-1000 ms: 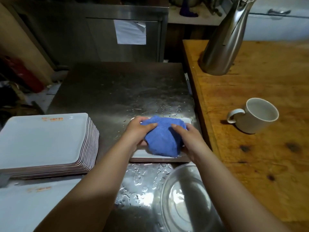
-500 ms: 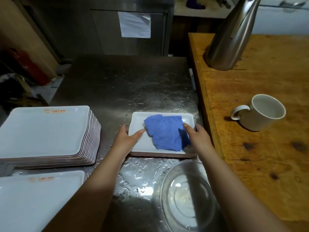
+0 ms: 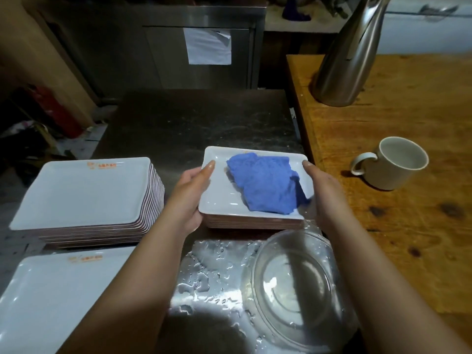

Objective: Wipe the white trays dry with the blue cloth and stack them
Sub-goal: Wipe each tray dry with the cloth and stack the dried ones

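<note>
Both hands grip a small stack of white trays (image 3: 219,198) at centre, over the wet steel bench (image 3: 194,123). The left hand (image 3: 190,194) curls round the 9 o'clock short edge, thumb on the rim; the right hand (image 3: 323,192) clasps the 3 o'clock edge. The stack's long axis runs 9 to 3, slightly tilted. The crumpled blue cloth (image 3: 265,186) lies on the top tray. A taller tray stack (image 3: 84,198) sits at 9 o'clock, another tray (image 3: 51,295) at 7, a glass bowl (image 3: 296,290) at 5, a white mug (image 3: 393,166) at 3.
</note>
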